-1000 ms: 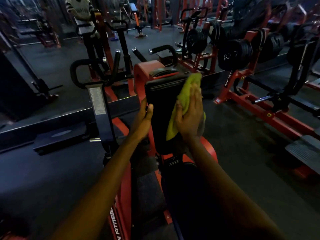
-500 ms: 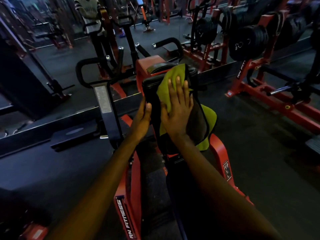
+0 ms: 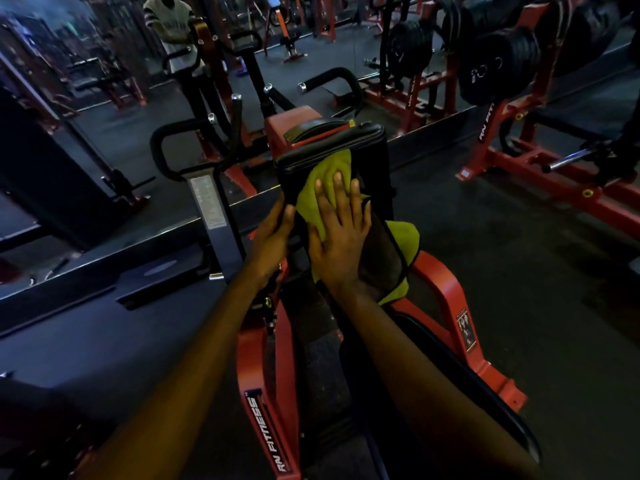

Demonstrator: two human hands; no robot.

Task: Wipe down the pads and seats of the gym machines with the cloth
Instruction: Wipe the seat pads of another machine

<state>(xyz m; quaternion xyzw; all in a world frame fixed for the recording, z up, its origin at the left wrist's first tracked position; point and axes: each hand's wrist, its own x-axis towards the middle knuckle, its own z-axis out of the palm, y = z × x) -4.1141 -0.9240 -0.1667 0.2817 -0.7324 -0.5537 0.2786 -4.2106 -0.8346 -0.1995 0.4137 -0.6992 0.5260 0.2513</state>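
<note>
- Plates (image 3: pixel 498 67) hang on racks at the back right; a person (image 3: pixel 173 32) stands far back left. Dim light throughout.
- Machine (image 3: pixel 446 289): red frame running away from the viewer, with white lettering on the near bar.
- Pad (image 3: pixel 332 147): black, upright at the machine's head, between the two hands.
- Cloth (image 3: pixel 308 199): yellow-green, laid on the pad's front face. Its upper part is pinned under the right hand, and a lower corner hangs off the pad's right side.
- Right hand (image 3: pixel 341 240): flat, fingers straight and spread, pressing the cloth to the pad with nothing curled. The flat palm likely spreads pressure for the wipe.
- Left hand (image 3: pixel 273 233): clasps the pad's left edge, thumb on the front. It probably braces the pad against the push.
- Hidden: the left hand's fingers go behind the pad. The seat (image 3: pixel 478 388) is a dark shape mostly covered by the right forearm. How much of the pad has been wiped cannot be told.
</note>
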